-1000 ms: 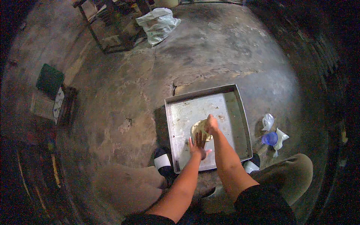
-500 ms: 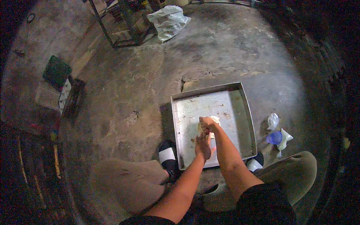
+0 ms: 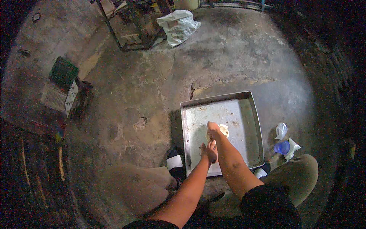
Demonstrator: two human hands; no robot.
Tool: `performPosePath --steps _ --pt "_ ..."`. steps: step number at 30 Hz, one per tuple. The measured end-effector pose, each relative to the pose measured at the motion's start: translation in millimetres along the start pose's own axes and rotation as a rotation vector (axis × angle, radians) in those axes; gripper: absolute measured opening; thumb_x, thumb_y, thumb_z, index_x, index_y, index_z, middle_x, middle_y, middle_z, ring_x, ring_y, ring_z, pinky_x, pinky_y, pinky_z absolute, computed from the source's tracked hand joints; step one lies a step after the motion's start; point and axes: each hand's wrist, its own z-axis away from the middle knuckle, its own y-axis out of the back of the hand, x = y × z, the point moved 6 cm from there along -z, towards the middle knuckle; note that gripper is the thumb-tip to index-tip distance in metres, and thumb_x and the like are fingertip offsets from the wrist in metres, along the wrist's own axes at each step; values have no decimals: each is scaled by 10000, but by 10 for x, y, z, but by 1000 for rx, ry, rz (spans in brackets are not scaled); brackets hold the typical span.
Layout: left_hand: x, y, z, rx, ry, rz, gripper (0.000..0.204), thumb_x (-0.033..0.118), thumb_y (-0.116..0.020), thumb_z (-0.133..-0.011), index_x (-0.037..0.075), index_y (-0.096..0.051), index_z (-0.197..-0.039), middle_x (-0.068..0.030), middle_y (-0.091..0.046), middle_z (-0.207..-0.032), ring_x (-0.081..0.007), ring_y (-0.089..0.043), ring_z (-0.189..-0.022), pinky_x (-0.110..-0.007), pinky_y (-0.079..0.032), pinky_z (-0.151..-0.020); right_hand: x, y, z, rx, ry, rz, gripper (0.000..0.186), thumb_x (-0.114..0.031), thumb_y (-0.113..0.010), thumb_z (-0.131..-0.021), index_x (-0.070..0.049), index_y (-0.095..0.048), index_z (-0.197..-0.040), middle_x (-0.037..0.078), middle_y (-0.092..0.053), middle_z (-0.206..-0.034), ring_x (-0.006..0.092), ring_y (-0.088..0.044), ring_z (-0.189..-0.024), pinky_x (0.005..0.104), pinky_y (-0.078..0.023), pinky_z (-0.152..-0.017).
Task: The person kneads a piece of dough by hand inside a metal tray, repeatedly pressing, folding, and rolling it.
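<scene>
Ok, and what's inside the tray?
Pale dough lies in the tray, with the right hand over it and the left hand just nearer. Brownish marks show on the bottom. The hands and right forearm hide some dough and metal.

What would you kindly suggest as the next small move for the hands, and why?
I would probably shift the right hand slightly rightward and press gently there: it covers the middle of the dough, and part of the dough shows uncovered on its right. The left hand is close by on the near side, so it could perhaps steady the dough in the tray.
</scene>
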Motion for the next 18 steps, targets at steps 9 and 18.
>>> performPosePath --steps 9,18 --pt "48 -182 241 335 127 62 870 566 -470 -865 64 -124 -1485 -85 -65 -1563 -243 -96 -1436 -530 -58 -1136 -360 261 545 -219 -301 -1358 281 -319 -456 -829 -185 -368 -598 -26 -299 -485 131 -249 -385 317 -217 -389" --pt "28 -81 92 144 116 134 832 593 -405 -877 106 -127 -1492 -65 -149 -1553 -212 -103 -1435 -488 55 -1146 225 316 521 132 -142 -153 476 -386 -364 -886 17 -616 -920 286 -629 -939 442 -606 -920 532 -449 -807"
